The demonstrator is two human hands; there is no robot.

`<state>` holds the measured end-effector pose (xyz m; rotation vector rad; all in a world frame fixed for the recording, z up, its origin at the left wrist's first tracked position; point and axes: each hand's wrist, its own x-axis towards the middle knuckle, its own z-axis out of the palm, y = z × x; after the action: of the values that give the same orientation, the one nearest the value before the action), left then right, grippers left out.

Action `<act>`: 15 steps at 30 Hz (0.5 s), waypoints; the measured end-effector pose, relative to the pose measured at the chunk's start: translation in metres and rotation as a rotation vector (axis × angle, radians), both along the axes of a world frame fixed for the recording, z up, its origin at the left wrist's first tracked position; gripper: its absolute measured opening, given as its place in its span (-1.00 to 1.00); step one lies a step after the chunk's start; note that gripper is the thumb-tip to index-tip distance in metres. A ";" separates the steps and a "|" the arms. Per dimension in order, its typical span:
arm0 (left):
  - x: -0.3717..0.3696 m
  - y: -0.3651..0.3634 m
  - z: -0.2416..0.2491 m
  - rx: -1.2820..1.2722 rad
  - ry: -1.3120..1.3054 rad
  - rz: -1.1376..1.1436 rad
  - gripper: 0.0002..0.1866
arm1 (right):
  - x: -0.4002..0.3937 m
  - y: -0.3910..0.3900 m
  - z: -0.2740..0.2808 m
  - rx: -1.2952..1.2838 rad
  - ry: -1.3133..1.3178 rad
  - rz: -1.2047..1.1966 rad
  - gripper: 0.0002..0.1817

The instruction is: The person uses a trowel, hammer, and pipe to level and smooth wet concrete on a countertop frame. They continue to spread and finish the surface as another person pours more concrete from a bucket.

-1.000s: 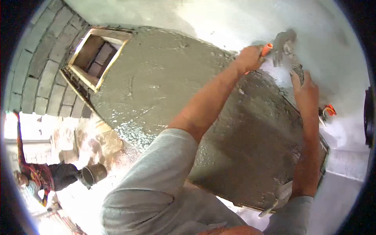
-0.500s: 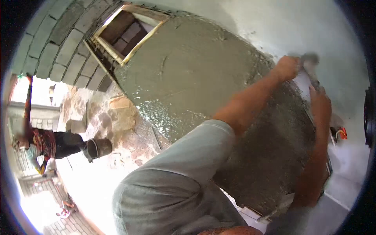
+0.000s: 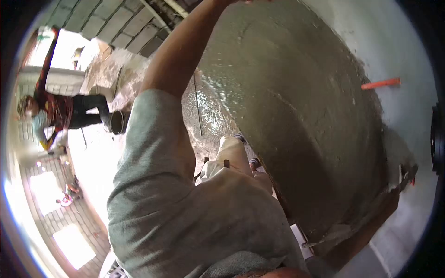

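My left arm reaches up past the wet mortar surface (image 3: 296,92). Only the edge of my left hand (image 3: 248,1) shows at the top of the view, so its fingers and anything in them are cut off. At the lower right my right forearm runs along the mortar's edge. My right hand (image 3: 407,175) is dark and blurred, beside the pale smooth surface, and its grip does not show clearly. A grey, mortar-smeared strip (image 3: 354,228) lies along that forearm; what it is I cannot make out. An orange-red tube (image 3: 381,84) sticks out near the mortar's upper right border.
Grey block wall (image 3: 109,21) stands at the upper left. A co-worker (image 3: 58,111) is at the left with one arm raised, near a dark bucket (image 3: 118,122). My legs and feet (image 3: 234,148) are beside the mortar's lower edge. A thin rod (image 3: 197,104) lies on wet floor.
My hands were close together at the upper right with a blurred tool. Now they are far apart: left at the top edge, right at the lower right. The view has shifted.
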<state>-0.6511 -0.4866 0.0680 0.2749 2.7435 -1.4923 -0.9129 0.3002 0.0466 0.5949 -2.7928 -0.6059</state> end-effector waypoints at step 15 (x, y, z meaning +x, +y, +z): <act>0.226 0.056 0.000 1.297 0.288 0.619 -0.63 | 0.085 -0.078 0.024 -1.590 -0.726 -0.074 -0.66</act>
<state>-0.4249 -0.4309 0.0680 -0.7779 3.0662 0.4923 -0.8280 0.2221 0.0702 0.2931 -2.6658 1.9843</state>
